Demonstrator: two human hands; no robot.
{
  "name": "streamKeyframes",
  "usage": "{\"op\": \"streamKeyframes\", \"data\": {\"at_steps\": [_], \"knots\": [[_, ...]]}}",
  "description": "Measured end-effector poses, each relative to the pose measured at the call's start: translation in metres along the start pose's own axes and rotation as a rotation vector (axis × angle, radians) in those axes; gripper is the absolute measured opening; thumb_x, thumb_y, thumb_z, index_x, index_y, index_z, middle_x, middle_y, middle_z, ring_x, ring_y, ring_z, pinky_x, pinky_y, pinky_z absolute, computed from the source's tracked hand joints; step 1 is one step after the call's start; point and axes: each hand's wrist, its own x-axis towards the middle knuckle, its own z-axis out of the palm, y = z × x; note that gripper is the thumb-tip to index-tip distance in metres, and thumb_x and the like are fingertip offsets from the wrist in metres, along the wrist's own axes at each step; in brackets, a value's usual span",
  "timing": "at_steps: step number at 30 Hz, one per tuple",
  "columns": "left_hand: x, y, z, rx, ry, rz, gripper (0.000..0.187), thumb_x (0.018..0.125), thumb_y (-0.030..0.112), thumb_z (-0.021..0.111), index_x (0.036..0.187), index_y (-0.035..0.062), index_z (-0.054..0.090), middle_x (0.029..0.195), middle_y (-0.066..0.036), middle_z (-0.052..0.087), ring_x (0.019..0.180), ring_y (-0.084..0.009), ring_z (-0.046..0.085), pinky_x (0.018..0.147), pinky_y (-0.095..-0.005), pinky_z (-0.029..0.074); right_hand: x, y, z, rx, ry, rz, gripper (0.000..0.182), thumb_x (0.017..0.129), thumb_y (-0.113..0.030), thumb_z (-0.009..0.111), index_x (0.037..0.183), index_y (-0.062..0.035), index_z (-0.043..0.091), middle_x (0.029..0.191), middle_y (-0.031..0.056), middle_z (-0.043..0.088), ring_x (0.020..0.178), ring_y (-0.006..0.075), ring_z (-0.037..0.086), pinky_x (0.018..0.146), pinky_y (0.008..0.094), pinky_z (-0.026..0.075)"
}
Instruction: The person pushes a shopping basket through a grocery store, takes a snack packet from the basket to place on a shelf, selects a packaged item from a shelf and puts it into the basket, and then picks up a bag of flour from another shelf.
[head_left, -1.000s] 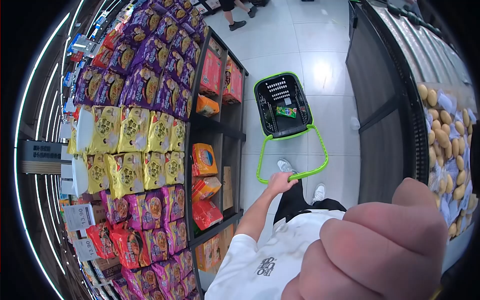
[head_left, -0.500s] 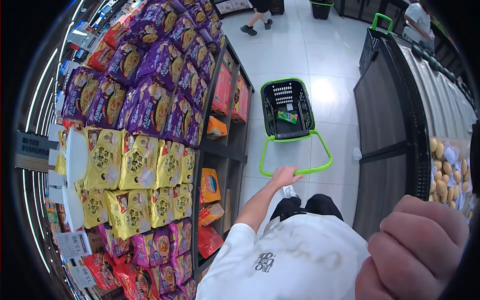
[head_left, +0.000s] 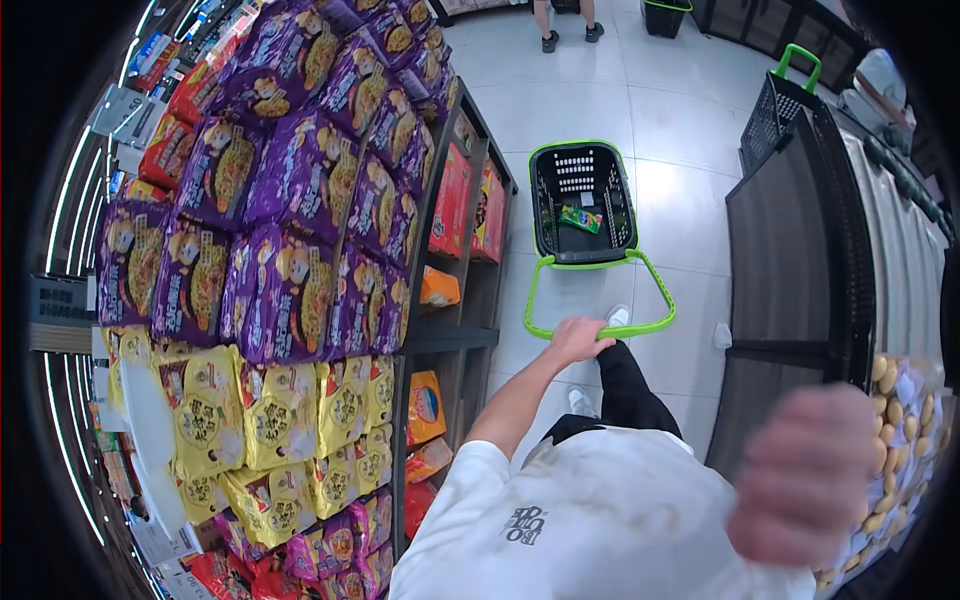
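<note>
From my end, the left hand (head_left: 580, 340) was wrapped round the green handle (head_left: 641, 330), left of its middle. The black basket (head_left: 586, 252) sat ahead on the floor, a green packet (head_left: 580, 218) lying inside. The right hand (head_left: 803, 475) was near the yellow produce (head_left: 910, 428) (blurry; looked curled, couldn't tell how tightly or if it held anything). I figured a more central grip would've steered straighter, clear of the shelf unit (head_left: 466, 336).

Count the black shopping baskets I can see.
3 clear ones: the held basket, in front of the left hand; a far basket near the picture's top; and an upper-right basket by the dark panel. More may be hidden or cut off.
</note>
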Motion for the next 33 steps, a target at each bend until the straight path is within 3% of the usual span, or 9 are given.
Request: {"op": "streamKeyframes", "data": {"at_steps": [2,4,7,9,12,18,26,30,33], "knots": [[0.017,-0.006,-0.016,0.027,0.014,0.037,0.036,0.083,0.048,0.066,0.094,0.0130,0.070,0.084,-0.016,0.069,0.083,-0.0395,0.065,0.073,-0.0521,0.050,-0.020,0.061,0.059,0.157,0.097,0.282,0.012,0.061,-0.015,0.061,0.070,-0.0095,0.054,0.068,0.0025,0.055,0.063,0.0229,0.056,0.054,0.0396,0.041],[0.037,-0.004,-0.045,0.040,-0.048,0.020,0.037,0.084,0.047,0.066,0.095,0.0127,0.070,0.084,-0.016,0.069,0.083,-0.0396,0.065,0.073,-0.0519,0.051,-0.059,0.144,0.143,0.218,-0.065,0.620,0.010,0.077,0.000,0.057,0.082,-0.0077,0.061,0.082,0.0102,0.064,0.077,0.0321,0.062,0.067,0.0395,0.048],[0.059,-0.013,-0.051,0.036,-0.072,0.015,0.037,0.085,0.047,0.066,0.095,0.0117,0.070,0.083,-0.017,0.068,0.082,-0.0400,0.065,0.072,-0.0516,0.051,-0.155,0.231,0.280,0.011,-0.192,0.817,0.017,0.086,-0.018,0.058,0.093,-0.0068,0.068,0.083,0.0145,0.068,0.085,0.0350,0.065,0.083,0.0464,0.048],[0.079,-0.010,-0.064,0.037,-0.065,-0.008,0.036,0.085,0.046,0.065,0.095,0.0116,0.069,0.084,-0.017,0.068,0.081,-0.0403,0.065,0.072,-0.0516,0.050,-0.203,0.251,0.333,0.123,-0.310,1.010,0.026,0.091,-0.029,0.055,0.092,-0.0069,0.068,0.085,0.0155,0.069,0.091,0.0349,0.066,0.092,0.0472,0.044],[0.112,-0.007,-0.080,0.009,-0.099,-0.051,0.036,0.085,0.047,0.065,0.094,0.0118,0.068,0.085,-0.018,0.068,0.082,-0.0406,0.064,0.071,-0.0518,0.050,-0.210,0.260,0.340,0.178,-0.478,1.073,0.034,0.091,-0.040,0.056,0.090,-0.0086,0.069,0.084,0.0161,0.070,0.088,0.0338,0.068,0.087,0.0458,0.048],[0.160,-0.019,-0.053,-0.036,-0.171,-0.120,0.037,0.086,0.046,0.064,0.096,0.0106,0.066,0.087,-0.018,0.068,0.085,-0.0407,0.064,0.072,-0.0515,0.049,-0.240,0.304,0.355,0.136,-0.635,1.023,0.030,0.080,-0.040,0.064,0.087,-0.0119,0.071,0.079,0.0135,0.071,0.075,0.0324,0.070,0.068,0.0467,0.054],[0.244,-0.039,-0.052,-0.261,-0.211,0.024,0.037,0.089,0.041,0.060,0.104,0.0068,0.065,0.095,-0.018,0.068,0.094,-0.0376,0.064,0.081,-0.0469,0.050,-0.274,0.394,0.346,0.029,-0.883,1.099,0.019,0.073,-0.026,0.066,0.083,-0.0115,0.074,0.083,0.0116,0.072,0.080,0.0288,0.071,0.071,0.0444,0.055],[0.302,-0.073,-0.094,-0.170,-0.590,-0.022,0.049,0.091,0.052,0.054,0.106,0.0078,0.068,0.097,-0.018,0.069,0.094,-0.0354,0.066,0.081,-0.0454,0.051,-0.269,0.460,0.308,-0.033,-0.974,1.077,0.018,0.073,-0.024,0.066,0.085,-0.0115,0.074,0.085,0.0111,0.072,0.084,0.0276,0.070,0.077,0.0435,0.054],[0.346,-0.101,-0.101,-0.291,-0.605,0.005,0.052,0.095,0.054,0.047,0.103,0.0062,0.067,0.089,-0.016,0.070,0.089,-0.0343,0.067,0.079,-0.0457,0.051,-0.263,0.524,0.291,-0.086,-1.045,1.027,0.017,0.073,-0.023,0.066,0.084,-0.0125,0.074,0.084,0.0094,0.072,0.083,0.0268,0.070,0.081,0.0427,0.052]]}}
